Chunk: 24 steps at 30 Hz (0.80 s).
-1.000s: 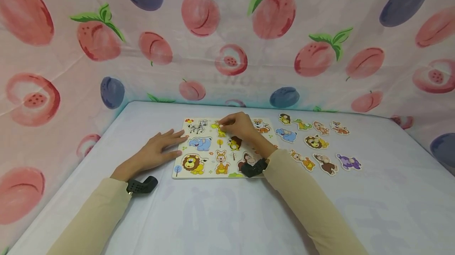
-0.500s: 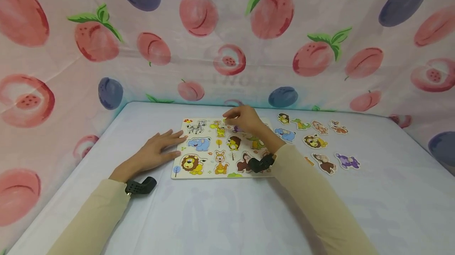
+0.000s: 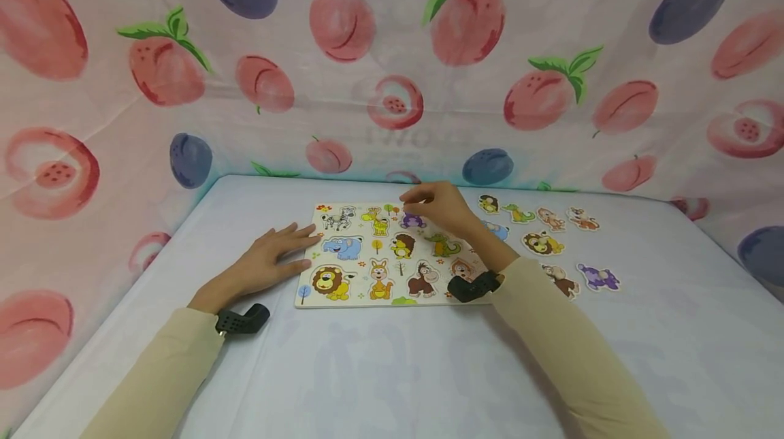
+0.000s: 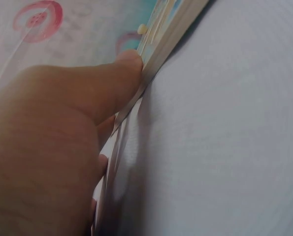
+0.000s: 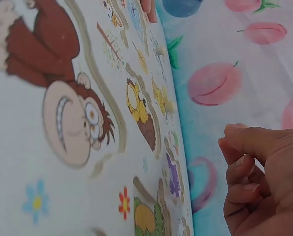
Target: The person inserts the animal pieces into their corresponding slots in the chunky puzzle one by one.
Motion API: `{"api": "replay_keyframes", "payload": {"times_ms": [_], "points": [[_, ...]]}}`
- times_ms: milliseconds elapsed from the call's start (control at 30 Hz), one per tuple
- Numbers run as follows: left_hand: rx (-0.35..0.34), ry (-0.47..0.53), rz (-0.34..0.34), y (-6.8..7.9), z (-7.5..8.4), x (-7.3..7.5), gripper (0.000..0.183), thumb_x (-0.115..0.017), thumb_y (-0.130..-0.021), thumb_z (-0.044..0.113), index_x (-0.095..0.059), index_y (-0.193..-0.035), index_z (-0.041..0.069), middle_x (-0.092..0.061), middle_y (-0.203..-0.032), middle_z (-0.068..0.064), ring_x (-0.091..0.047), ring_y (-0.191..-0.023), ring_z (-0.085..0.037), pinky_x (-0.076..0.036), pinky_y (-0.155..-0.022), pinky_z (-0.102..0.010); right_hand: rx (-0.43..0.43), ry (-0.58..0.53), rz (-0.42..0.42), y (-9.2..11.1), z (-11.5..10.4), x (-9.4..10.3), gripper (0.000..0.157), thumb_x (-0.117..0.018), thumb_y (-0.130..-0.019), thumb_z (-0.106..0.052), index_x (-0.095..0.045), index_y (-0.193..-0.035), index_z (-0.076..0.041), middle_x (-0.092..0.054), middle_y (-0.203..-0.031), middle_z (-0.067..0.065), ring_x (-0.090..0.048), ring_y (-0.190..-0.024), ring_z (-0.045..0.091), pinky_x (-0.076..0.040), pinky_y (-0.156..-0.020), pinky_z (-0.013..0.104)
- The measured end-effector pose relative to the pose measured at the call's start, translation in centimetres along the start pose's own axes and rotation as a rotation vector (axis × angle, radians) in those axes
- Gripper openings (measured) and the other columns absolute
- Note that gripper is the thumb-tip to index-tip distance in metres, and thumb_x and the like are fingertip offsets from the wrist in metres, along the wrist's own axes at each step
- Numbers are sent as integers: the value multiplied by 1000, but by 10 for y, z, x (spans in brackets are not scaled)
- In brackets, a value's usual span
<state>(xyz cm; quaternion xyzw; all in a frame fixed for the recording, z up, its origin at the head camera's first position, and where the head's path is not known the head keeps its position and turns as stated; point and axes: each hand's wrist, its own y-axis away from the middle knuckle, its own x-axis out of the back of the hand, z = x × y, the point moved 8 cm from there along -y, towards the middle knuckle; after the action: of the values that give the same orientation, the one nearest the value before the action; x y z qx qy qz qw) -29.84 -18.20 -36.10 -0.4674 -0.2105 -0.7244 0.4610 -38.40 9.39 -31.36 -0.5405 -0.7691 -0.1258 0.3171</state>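
A flat wooden puzzle board [image 3: 363,304] with painted animals lies on the white table. My left hand [image 3: 263,262] rests at its left edge with fingers spread; in the left wrist view its thumb [image 4: 121,81] touches the board's rim. Above the back of the board hovers my right hand [image 3: 444,207], close to the purple hippo picture [image 3: 413,221]. The right wrist view shows its fingers [image 5: 244,191] loosely curled, thumb near index, holding nothing. The giraffe piece [image 3: 377,222] and zebra piece [image 3: 339,218] sit in their places, each with a small knob [image 5: 170,106].
Several loose animal pieces lie right of the board, among them a lion [image 3: 544,244], a crocodile [image 3: 519,213], a tiger [image 3: 582,218] and a purple hippo [image 3: 599,277]. My right sleeve [image 3: 569,337] covers part of the gorilla piece [image 3: 562,282]. A fruit-patterned cloth [image 3: 429,133] stands behind.
My right hand has left the giraffe piece, which stays on the board, and moved to the right over the hippo picture. The left hand has kept its place.
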Motion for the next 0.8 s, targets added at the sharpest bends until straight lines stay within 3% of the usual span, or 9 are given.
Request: {"api": "replay_keyframes", "payload": {"times_ms": [333,567,800], "points": [[10,-4,-9,0,-1,-1,54,-60,-94,35,-47,-143,17,-34,-152,-5,-15,-143,-33,-4,-114,-55,-9,2,25,26,10,31,24,-70,-89,-22,-72,-110,-10,-69,-101,3,-64,-86,32,-54,-68,47],[12,-5,-6,0,-1,-1,55,-60,-94,36,-47,-143,17,-33,-152,-5,-15,-143,-33,-4,-114,-54,17,127,64,44,13,52,24,-70,-89,-26,-72,-109,-13,-70,-100,2,-64,-83,30,-50,-64,34],[10,-5,4,1,-2,-2,55,-59,-94,38,-46,-143,17,-33,-152,-6,-15,-143,-35,-4,-114,-55,-20,169,103,67,23,77,23,-70,-89,-28,-72,-109,-17,-68,-105,1,-60,-80,28,-48,-59,31]]}}
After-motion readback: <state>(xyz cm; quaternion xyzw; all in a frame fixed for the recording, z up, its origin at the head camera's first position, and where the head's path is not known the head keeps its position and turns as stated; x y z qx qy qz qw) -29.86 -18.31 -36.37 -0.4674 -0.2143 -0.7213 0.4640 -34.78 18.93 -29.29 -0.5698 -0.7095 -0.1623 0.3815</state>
